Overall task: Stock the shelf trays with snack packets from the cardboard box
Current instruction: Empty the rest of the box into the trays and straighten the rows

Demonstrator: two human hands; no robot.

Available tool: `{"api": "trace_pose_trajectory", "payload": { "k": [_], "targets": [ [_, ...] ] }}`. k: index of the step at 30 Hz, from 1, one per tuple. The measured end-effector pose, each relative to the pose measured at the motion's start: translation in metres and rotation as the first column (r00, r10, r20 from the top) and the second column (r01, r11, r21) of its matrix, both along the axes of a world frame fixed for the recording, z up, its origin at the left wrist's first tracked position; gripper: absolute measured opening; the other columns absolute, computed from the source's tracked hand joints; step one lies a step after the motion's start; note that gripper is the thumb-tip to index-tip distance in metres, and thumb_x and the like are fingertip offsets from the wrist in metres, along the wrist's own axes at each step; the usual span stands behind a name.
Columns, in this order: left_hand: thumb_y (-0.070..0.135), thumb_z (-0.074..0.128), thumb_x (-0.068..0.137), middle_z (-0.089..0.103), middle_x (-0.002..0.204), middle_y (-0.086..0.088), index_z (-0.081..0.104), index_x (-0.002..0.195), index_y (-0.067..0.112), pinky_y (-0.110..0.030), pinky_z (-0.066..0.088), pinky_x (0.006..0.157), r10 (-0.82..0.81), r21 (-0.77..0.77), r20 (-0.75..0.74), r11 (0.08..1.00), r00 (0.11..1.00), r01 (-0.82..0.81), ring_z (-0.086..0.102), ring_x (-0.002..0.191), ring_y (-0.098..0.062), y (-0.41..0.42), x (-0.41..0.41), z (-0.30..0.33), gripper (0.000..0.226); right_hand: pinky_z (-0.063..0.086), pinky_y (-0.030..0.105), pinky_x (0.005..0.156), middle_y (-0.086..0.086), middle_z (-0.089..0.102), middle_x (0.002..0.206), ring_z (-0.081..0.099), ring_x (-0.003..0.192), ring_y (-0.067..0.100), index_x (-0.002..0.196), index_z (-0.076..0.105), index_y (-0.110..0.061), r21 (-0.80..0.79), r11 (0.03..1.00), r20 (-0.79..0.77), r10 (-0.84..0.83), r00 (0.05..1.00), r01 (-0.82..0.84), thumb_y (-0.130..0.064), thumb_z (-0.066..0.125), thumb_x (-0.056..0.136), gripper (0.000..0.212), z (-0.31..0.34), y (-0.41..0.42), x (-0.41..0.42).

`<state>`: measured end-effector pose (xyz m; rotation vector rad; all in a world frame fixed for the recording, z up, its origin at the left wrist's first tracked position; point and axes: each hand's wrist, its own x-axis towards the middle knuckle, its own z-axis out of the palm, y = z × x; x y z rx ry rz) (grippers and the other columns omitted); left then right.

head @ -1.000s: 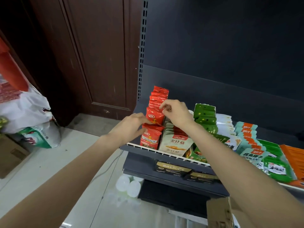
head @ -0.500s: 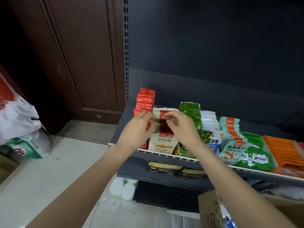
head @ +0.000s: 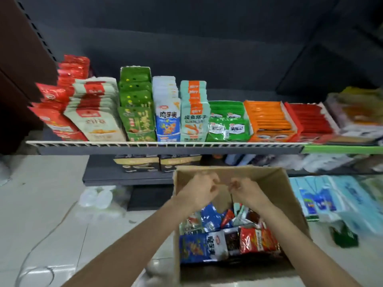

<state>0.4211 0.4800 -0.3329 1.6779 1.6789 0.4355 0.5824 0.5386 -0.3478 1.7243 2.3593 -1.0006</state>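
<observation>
Both hands sit over the open cardboard box (head: pixel 275 179), fingers curled in toward each other. The left hand (head: pixel 199 191) and right hand (head: pixel 246 190) are nearly touching at the fingertips. It's blurry, so whether they're pinching something tiny between them or holding nothing can't be told; no packet shows in either one.

The snack packets (head: pixel 228 235) lie in a loose heap at about 6 o'clock from both hands, lower down in the box, nearer the person. The blue ones sit under the left forearm side, the red one (head: pixel 258 239) under the right. So the next grab is probably a straight drop down and back toward the body, and each hand is about equally near the pile. Packets lie flat-ish at mixed angles, with no common long axis.

The shelf tray rail (head: pixel 165 144) is at 12 o'clock, well apart from the hands, with rows packed upright behind it.
</observation>
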Motion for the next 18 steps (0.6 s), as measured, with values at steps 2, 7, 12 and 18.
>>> {"api": "trace_pose_trajectory", "payload": {
  "k": [2,7,12,18],
  "targets": [
    [0.018,0.05,0.094,0.061,0.118,-0.015,0.057,0.118,0.005,-0.033,0.046,0.092,-0.032,-0.148,-0.133,0.989,0.991,0.012,0.058,0.109,-0.028,0.001,0.029,-0.03,0.028,0.041,0.031,0.085,0.016,0.066,0.111,0.06,0.107,0.028,0.105,0.065,-0.003,-0.066,0.997,0.074,0.047,0.996,-0.042,-0.012,0.055,0.09,0.02,-0.028,0.0,0.035],
    [0.038,0.054,0.093,0.044,0.138,-0.017,0.042,0.133,0.004,-0.035,0.04,0.098,-0.149,-0.478,-0.194,0.877,0.97,0.039,0.046,0.121,-0.031,-0.016,0.057,-0.094,0.054,0.038,0.028,0.093,0.013,0.049,0.135,0.044,0.127,0.03,0.134,0.046,-0.015,-0.281,0.95,0.124,0.174,0.977,-0.133,-0.028,0.065,0.086,0.053,-0.076,0.001,0.09],
    [0.05,0.063,0.083,0.006,0.159,-0.002,0.029,0.148,0.018,-0.03,0.019,0.114,-0.293,-0.552,-0.166,0.819,0.942,0.158,0.011,0.145,-0.021,-0.038,0.073,-0.11,0.08,0.014,0.044,0.117,0.0,-0.007,0.159,0.001,0.146,0.027,0.144,0.026,-0.044,-0.516,0.807,0.119,0.399,0.909,-0.286,-0.057,0.064,0.079,0.077,-0.081,0.009,0.108],
    [0.052,0.055,0.089,0.019,0.155,-0.001,0.053,0.132,0.028,-0.038,0.023,0.112,-0.138,-0.454,-0.217,0.89,0.966,0.025,0.019,0.141,-0.025,-0.042,0.088,-0.116,0.049,0.012,0.043,0.114,-0.006,0.0,0.156,-0.003,0.145,0.02,0.136,0.042,-0.044,-0.583,0.726,0.039,0.474,0.879,-0.365,-0.063,0.057,0.08,0.062,-0.07,0.005,0.112]
  ]
}}
